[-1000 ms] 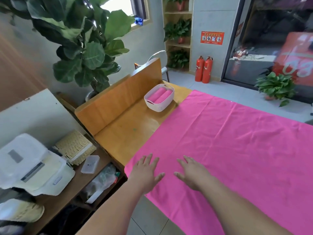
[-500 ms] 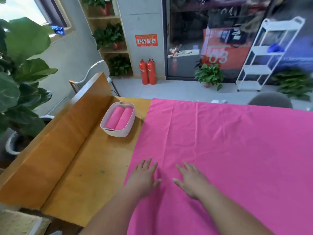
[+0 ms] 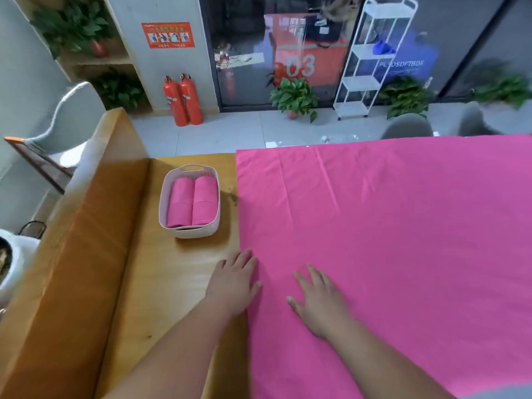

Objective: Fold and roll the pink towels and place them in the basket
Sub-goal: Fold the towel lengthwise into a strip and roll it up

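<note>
Head view, pink towel (image 3: 388,240): spread flat over the table (image 3: 161,283), filling the right of the frame.
Left hand (image 3: 234,283): fingers straight, lying flat across the towel's left edge, lower centre.
Right hand (image 3: 319,303): fingers spread flat on the towel.
Basket (image 3: 188,233): centre left, holding two rolled towels (image 3: 193,201).

The spread towel (image 3: 388,240) covers the right part of the table (image 3: 161,283). Left of it, on bare table, stands the basket (image 3: 198,232), with two rolled towels (image 3: 181,201) side by side in it. Nearer, the left hand (image 3: 234,283) lies flat across the towel's left edge. The right hand (image 3: 319,300) lies flat on the towel just beside it.
</note>
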### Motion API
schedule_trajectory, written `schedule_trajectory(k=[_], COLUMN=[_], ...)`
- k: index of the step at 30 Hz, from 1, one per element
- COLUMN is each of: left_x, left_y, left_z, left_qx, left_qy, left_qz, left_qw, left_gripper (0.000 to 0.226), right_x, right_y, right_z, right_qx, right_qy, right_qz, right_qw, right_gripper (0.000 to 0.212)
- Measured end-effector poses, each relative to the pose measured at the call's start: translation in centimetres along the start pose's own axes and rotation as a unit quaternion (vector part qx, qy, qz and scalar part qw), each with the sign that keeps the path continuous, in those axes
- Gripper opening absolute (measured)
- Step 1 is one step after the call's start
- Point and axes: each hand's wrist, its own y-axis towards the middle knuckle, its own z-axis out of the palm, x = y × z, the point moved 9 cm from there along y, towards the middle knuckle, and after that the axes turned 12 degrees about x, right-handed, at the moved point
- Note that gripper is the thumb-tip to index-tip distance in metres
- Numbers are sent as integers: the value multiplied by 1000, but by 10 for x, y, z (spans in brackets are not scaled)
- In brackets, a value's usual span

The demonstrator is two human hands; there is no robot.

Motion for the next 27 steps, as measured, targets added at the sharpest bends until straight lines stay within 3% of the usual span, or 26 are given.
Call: schedule_trajectory(k=[7,14,18,23,27], left_x=[53,62,65,65,66], left_y=[-8,-8,-7,-4,1], left_z=[7,11,7,6,-6], left_qx=[16,13,-13,-7,-25], left_qy=[-26,-41,-87,-116,-176], left_qz=[9,12,-3,-15,-25], left_qw=[999,999,996,993,984], left_gripper=[74,75,61,58,57], right_x=[87,113,118,120,121], right_y=[1,-1,2,4,8], right_z=[12,39,37,35,33], right_qx=[-20,-25,-46,-69,-41], right_qy=[-19,-48,-65,-61,-43], right_qz=[-28,5,6,3,-10], right_qw=[999,999,997,996,998], right_gripper=[79,87,77,51,62])
